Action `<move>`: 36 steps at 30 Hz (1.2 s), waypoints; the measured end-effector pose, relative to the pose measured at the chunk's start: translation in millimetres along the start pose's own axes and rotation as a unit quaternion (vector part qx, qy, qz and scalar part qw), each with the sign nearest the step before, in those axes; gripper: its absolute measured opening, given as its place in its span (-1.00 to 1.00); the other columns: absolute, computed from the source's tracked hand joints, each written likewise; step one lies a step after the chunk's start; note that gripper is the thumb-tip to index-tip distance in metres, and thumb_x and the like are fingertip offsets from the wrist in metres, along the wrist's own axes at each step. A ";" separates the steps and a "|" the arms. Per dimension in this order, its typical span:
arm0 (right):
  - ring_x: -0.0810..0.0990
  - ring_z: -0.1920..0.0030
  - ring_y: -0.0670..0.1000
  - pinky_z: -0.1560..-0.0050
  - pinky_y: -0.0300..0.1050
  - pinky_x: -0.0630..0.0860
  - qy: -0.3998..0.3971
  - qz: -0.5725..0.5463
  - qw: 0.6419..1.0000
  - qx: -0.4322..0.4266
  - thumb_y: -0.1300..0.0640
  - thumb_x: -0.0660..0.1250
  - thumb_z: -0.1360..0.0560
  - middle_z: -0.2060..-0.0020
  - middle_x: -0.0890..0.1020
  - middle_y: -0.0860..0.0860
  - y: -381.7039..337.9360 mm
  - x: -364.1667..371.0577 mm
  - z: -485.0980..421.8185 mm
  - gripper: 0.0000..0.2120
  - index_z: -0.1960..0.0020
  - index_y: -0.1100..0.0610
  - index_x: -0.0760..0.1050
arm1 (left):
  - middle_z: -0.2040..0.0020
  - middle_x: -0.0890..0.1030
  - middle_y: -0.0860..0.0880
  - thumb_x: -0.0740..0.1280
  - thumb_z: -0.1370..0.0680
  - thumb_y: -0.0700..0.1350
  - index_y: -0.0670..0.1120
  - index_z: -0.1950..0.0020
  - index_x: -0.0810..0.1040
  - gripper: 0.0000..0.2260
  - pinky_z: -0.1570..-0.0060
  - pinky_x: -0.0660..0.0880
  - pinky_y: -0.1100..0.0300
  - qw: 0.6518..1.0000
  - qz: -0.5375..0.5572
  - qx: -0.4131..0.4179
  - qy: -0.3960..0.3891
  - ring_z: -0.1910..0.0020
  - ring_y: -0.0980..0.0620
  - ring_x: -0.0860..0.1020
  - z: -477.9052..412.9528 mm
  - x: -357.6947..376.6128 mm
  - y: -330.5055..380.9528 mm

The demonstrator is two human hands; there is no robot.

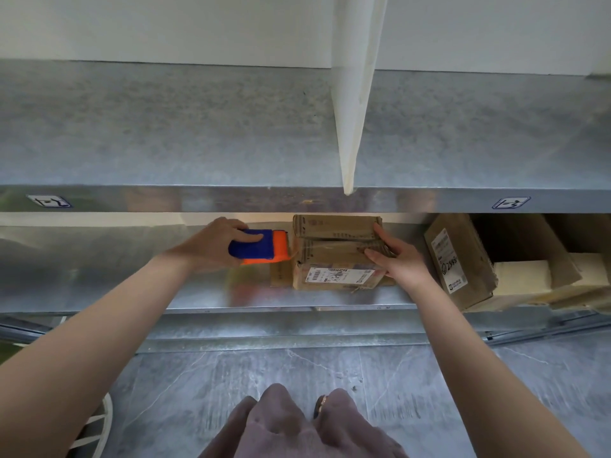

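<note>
A taped cardboard box (pixel 334 251) with a white shipping label sits on the lower metal shelf (pixel 205 295). My right hand (pixel 395 259) rests against the box's right side, fingers spread over its top and edge. My left hand (pixel 218 244) grips a blue and orange tape dispenser (pixel 258 246), whose orange end touches the box's left side. A strip of clear tape runs across the box top.
An open cardboard box (pixel 463 259) with a label stands to the right on the same shelf. The upper metal shelf (pixel 198 127) carries a white upright divider (pixel 357 94). Small labels mark the shelf's front edge. Grey floor lies below.
</note>
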State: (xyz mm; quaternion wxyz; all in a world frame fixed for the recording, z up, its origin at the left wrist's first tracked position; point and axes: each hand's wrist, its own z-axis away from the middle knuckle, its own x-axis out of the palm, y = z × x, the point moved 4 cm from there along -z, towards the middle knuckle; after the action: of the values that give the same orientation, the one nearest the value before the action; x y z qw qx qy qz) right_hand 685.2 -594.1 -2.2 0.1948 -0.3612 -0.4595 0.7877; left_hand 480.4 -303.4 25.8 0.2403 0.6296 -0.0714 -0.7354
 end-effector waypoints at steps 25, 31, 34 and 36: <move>0.51 -0.23 -0.09 -0.29 -0.16 0.46 0.001 0.004 1.000 -0.013 0.04 0.45 -0.48 -0.21 0.50 -0.16 -1.0 -2.1 1.7 -0.36 -0.49 -0.09 0.29 | -0.04 0.48 -0.02 0.41 -0.45 -0.03 0.09 -0.32 0.52 -0.57 0.05 0.39 0.17 0.988 0.016 -0.113 -0.108 0.04 0.01 0.46 1.9 58.9 10.6; 0.55 -0.18 -0.07 -0.08 -0.30 0.54 0.004 0.005 1.000 -0.010 0.01 0.45 -0.48 -0.19 0.53 -0.14 -1.7 -0.2 -0.4 -0.36 -0.49 -0.10 0.27 | -0.07 0.47 0.00 0.42 -0.37 -0.10 0.12 -0.31 0.53 -0.50 -0.01 0.36 0.20 0.989 -0.024 -0.109 -0.100 -0.05 -0.01 0.47 -1.0 52.3 -10.8; 0.56 -0.13 -0.10 0.15 -0.49 0.48 0.011 0.000 1.000 -0.010 0.03 0.45 -0.48 -0.17 0.54 -0.15 -2.2 0.2 -0.4 -0.36 -0.49 -0.08 0.29 | 0.01 0.46 0.08 0.43 -0.35 -0.04 0.18 -0.27 0.55 -0.51 0.02 0.34 0.24 0.987 -0.022 -0.129 -0.088 -0.04 0.02 0.49 7.8 51.2 -32.3; 0.56 -0.11 -0.10 0.19 -0.51 0.47 0.010 -0.004 1.000 -0.005 0.04 0.45 -0.49 -0.17 0.54 -0.14 -2.1 -0.2 -0.4 -0.37 -0.49 -0.08 0.28 | -0.01 0.47 0.10 0.42 -0.34 0.03 0.21 -0.27 0.54 -0.51 -0.03 0.33 0.24 0.987 -0.017 -0.134 -0.090 -0.10 -0.01 0.49 15.1 50.5 -41.7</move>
State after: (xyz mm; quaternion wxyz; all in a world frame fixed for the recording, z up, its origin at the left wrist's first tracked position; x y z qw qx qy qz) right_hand 685.6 -592.9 -0.4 0.2004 -0.3683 -0.4629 0.7809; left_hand 450.2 -292.3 -33.3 0.3027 0.5242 0.0175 -0.7958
